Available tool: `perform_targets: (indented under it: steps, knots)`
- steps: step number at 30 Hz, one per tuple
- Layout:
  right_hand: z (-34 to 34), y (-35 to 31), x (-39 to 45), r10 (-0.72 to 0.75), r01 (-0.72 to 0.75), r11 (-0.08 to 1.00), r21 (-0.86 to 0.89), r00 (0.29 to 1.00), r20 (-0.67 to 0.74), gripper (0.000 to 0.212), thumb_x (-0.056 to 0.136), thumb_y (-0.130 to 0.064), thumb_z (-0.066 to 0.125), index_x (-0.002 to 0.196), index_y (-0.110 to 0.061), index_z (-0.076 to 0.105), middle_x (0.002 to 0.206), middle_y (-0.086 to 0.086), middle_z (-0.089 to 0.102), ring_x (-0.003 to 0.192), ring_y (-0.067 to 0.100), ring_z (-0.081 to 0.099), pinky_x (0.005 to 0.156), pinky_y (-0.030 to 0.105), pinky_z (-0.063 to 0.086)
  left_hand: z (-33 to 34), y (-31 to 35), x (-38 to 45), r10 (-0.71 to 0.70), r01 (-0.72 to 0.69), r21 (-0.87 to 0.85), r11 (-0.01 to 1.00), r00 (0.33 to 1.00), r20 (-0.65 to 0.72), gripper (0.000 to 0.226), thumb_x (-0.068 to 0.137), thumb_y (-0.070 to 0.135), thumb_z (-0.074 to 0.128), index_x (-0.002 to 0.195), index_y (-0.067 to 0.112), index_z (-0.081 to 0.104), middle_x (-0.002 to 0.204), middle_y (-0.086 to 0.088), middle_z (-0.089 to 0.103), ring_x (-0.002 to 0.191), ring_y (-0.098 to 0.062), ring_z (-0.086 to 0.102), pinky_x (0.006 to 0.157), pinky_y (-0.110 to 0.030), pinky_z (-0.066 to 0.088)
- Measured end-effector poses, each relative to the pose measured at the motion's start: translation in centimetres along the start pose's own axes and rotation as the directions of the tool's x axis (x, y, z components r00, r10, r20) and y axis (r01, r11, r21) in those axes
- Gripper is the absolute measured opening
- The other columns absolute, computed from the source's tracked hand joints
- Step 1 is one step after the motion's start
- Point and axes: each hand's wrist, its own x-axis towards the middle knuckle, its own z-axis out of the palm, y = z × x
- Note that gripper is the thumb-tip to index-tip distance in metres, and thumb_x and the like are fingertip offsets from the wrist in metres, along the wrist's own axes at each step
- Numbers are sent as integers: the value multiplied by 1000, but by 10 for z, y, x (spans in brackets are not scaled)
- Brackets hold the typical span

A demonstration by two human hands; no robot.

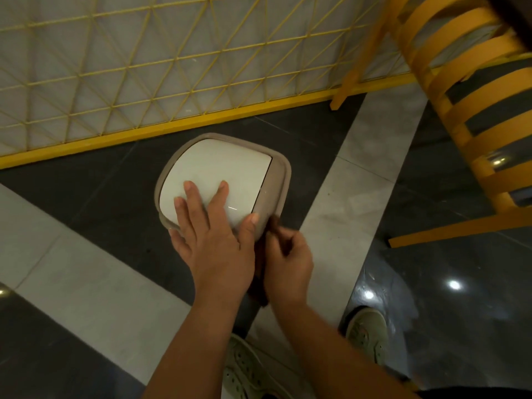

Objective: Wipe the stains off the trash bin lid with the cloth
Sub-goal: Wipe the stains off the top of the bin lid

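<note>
Head view showed the left hand (pixel 214 240) spread flat on the white, taupe-rimmed plastic trash bin lid (pixel 218 171), while the right hand (pixel 288 264) pinched a dark brown cloth (pixel 260 251) against its near rim; dark floor tiles (pixel 100 203) lay open leftward, with a yellow wire fence (pixel 144 67) close behind.

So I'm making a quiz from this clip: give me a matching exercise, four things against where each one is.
1 left hand
2 cloth
3 chair
4 lid

A upper right
B flat on the lid
C in the right hand
D on the bin, near the yellow fence

Pairs: 1-B, 2-C, 3-A, 4-D
</note>
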Motion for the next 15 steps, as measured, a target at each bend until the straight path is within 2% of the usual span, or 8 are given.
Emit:
perform_targets:
  steps: [2,4,8,10,12,15]
  knots:
    - [1,14,-23,57,-58,998,10,994,91,7,90,-18,64,91,-24,67,86,-7,71,80,3,67,76,27,57,-1,1,1,3,-3,21,1000,1000,0,64,93,51,44,149,40,16,161,3,-10,147,-20,-15,116,-50,-6]
    - [1,19,-23,81,-83,997,6,989,124,8,89,-17,65,90,-25,67,86,-8,71,81,4,67,77,26,58,-3,2,1,5,-5,58,998,1000,0,62,94,52,43,148,40,15,162,2,-9,148,-21,-13,116,-51,-5]
    - [-7,10,-6,17,-17,1000,0,998,64,6,90,-17,64,92,-21,67,83,-7,70,73,1,65,65,16,53,-11,8,-4,-8,6,124,992,1000,19,56,96,51,33,149,42,16,162,0,-5,148,-23,-7,115,-50,3]
    - [-15,4,11,11,-11,1000,-7,1000,13,7,91,-21,63,96,-23,67,86,-6,70,78,4,67,70,21,56,-15,10,-8,-1,-2,190,982,1000,17,55,96,49,33,148,42,17,162,-3,1,147,-26,1,114,-50,7]
    - [-19,-7,32,33,-33,999,-25,999,-9,9,91,-25,62,98,-27,67,90,-7,70,85,10,67,80,32,58,-18,11,-9,19,-16,245,969,1000,-10,56,95,50,37,147,40,22,159,-7,12,144,-28,10,113,-50,11]
    - [-18,-21,44,21,-21,1000,-18,1000,-1,11,91,-28,61,100,-30,67,90,-12,69,86,8,66,81,31,58,-21,7,-2,84,-75,226,971,996,-30,58,90,53,47,143,36,32,155,-8,18,142,-29,12,114,-49,9]
